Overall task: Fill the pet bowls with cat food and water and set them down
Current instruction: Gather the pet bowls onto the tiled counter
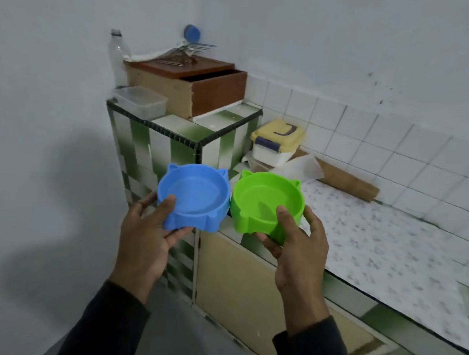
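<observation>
I hold two cat-eared plastic bowls side by side in front of the counter's corner. My left hand (147, 229) grips the blue bowl (196, 194), thumb on its near rim and fingers underneath. My right hand (296, 244) grips the green bowl (267, 198) the same way. Both bowls look empty inside and are held roughly level. Their rims nearly touch in the middle.
A speckled counter (383, 246) runs to the right along a white tiled wall. On it lie a yellow-lidded container (276, 141), crumpled paper and a wooden rolling pin (346, 178). A raised tiled block (181, 130) carries a clear tub, a wooden box and an empty plastic bottle (117, 57).
</observation>
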A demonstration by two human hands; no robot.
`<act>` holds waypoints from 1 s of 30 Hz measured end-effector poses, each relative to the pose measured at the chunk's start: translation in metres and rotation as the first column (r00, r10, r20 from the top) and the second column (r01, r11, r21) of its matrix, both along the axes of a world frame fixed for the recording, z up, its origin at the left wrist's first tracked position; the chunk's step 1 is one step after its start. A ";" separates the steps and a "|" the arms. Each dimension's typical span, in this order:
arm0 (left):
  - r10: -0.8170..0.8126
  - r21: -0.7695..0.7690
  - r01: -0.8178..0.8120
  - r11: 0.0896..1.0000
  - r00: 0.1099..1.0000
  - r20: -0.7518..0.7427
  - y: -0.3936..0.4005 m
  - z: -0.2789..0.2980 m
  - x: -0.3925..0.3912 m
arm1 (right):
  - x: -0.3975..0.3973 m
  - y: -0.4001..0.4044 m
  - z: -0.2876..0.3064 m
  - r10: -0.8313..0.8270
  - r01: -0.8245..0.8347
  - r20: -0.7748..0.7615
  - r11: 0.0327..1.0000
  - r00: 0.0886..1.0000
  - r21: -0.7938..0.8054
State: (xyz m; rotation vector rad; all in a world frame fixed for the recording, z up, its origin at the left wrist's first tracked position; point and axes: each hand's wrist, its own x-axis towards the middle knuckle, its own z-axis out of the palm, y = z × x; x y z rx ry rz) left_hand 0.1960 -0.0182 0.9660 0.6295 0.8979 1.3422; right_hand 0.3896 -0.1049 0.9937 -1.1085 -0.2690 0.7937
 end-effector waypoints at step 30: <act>-0.664 -0.107 0.659 0.744 0.748 -0.009 -0.364 -0.044 0.411 | 0.309 -0.469 -0.043 -0.664 0.663 -0.001 0.747 0.748 -0.052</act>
